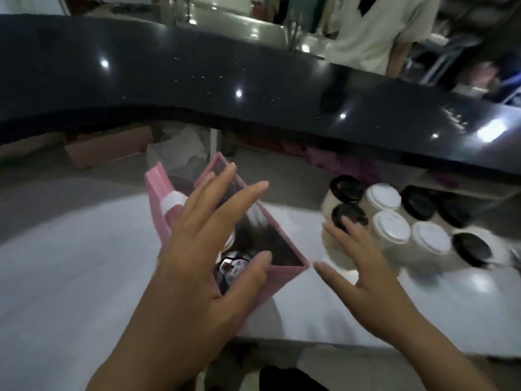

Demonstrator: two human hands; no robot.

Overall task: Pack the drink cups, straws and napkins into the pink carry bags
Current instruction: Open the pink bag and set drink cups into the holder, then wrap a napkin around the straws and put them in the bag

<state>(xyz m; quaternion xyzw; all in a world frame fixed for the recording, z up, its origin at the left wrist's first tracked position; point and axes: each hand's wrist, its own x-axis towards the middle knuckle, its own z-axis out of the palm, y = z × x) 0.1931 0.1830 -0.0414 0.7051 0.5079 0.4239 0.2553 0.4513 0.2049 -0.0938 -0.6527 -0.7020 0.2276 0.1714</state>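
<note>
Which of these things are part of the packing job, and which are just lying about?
Part of the job: pink carry bag, white-lidded cups, black-lidded cups, left hand over the bag, right hand by the cups.
Just lying about: cardboard box, purple cloth, dark counter.

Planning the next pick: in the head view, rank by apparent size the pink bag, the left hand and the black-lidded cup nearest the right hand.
1. pink bag
2. left hand, nearer the camera, so unsure
3. black-lidded cup
</note>
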